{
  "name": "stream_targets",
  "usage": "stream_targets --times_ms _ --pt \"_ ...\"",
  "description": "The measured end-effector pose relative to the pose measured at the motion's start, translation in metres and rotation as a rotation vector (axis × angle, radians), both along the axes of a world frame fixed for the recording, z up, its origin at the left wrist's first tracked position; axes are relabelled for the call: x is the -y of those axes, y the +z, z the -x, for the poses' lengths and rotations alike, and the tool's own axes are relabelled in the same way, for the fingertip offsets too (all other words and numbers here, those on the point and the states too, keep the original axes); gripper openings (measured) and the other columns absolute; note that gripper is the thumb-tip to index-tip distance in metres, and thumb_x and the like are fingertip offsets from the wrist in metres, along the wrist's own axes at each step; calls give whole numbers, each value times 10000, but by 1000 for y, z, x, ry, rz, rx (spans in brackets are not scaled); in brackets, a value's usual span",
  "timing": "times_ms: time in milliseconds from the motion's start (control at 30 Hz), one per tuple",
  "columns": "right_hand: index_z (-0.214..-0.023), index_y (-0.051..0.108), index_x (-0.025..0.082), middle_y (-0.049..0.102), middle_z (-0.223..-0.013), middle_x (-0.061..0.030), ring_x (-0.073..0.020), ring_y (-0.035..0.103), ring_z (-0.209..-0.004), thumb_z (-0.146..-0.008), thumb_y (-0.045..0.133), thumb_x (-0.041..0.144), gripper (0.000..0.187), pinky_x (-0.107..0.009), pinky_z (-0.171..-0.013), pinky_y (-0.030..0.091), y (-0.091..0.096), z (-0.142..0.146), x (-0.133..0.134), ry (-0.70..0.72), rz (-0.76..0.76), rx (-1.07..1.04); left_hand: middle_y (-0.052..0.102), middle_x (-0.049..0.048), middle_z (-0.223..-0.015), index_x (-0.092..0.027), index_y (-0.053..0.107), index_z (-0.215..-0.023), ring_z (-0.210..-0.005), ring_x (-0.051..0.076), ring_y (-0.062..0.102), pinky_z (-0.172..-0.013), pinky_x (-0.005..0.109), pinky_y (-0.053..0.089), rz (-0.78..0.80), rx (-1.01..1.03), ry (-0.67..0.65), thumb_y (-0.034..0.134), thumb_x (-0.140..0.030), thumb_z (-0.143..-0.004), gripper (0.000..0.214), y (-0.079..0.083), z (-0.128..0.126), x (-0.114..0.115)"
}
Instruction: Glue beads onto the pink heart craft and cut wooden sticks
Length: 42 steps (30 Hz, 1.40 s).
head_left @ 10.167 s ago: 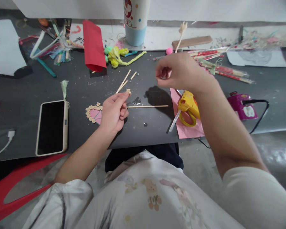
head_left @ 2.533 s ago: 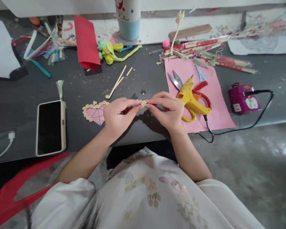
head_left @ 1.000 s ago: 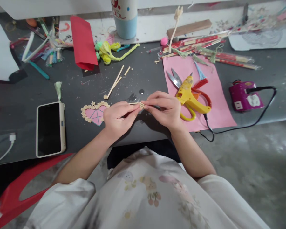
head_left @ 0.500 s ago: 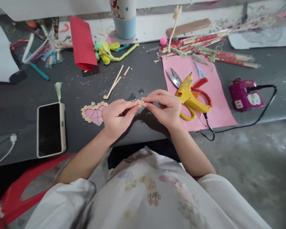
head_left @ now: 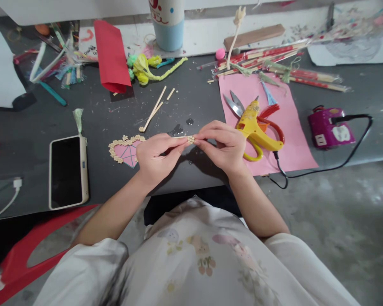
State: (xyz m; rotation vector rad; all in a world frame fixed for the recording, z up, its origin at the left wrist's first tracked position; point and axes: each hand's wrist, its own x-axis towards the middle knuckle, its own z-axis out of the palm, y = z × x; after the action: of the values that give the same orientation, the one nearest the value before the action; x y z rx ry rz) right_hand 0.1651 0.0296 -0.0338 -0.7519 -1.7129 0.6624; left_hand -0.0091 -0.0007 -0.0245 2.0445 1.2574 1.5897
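Between my fingertips is a small cluster of pale wooden stick pieces [head_left: 190,139], their round cut ends showing. My left hand [head_left: 158,155] pinches its left side between thumb and forefinger, and a thin pale edge shows above those fingers. The right side is pinched by my right hand [head_left: 221,144]. Just left of my left hand lies a pink paper heart [head_left: 126,153] with blue lines, its edge bordered by similar pale pieces. Behind the hands are several thin wooden sticks [head_left: 155,109] and shiny clear drops [head_left: 178,128] on the dark tabletop.
On pink paper [head_left: 295,140] to the right rest a yellow glue gun [head_left: 257,131] and scissors [head_left: 232,104]. Its cord passes a purple box [head_left: 330,127]. A phone [head_left: 67,172] lies left; a cup [head_left: 168,29], red paper [head_left: 111,55] and wrapped sticks [head_left: 315,78] lie farther back.
Both hands and the small cluster have shifted very slightly right in view. The cluster is turned a little, and a thin pale edge now shows above my left fingers.
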Motion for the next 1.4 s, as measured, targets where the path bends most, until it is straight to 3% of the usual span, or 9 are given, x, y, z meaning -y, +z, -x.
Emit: stream_targets --times_ms 200,533,833,1100,1400 --pt "-812 740 214 710 -777 -27 -150 664 -728 -787 739 210 25 -309 -666 556 -2 -1 -2 30 -36 -16 742 -1 -680 -199 763 -807 -521 59 570 -476 195 398 -3 -4 7 751 -137 -764 76 -1 -1 0" --pt "-836 736 214 709 -784 -9 -126 652 -737 -774 744 137 99 -282 -685 533 -1 -1 -2 107 89 -125 694 -25 -625 -227 769 -813 -514 70 536 -491 221 370 153 -56 51 714 -319 -819 107 6 2 0" --pt "-889 760 240 721 -818 -15 -130 653 -730 -789 749 249 100 -285 -662 544 -3 -1 -3 66 117 -81 697 -18 -624 -227 767 -850 -492 66 521 -480 221 369 97 -86 38 689 -360 -841 154 6 2 -1" --pt "-900 769 246 732 -817 -18 -133 665 -723 -789 737 209 121 -276 -642 546 -2 -1 -1 76 50 -49 708 -9 -622 -226 768 -793 -482 66 513 -478 226 381 119 -64 55 707 -395 -821 182 3 0 0" --pt "-881 753 231 721 -820 -23 -134 654 -714 -798 718 221 91 -279 -624 539 -5 -4 -1 88 38 -23 723 -26 -637 -246 763 -804 -456 63 515 -466 222 397 54 -79 24 718 -316 -814 84 2 0 0"
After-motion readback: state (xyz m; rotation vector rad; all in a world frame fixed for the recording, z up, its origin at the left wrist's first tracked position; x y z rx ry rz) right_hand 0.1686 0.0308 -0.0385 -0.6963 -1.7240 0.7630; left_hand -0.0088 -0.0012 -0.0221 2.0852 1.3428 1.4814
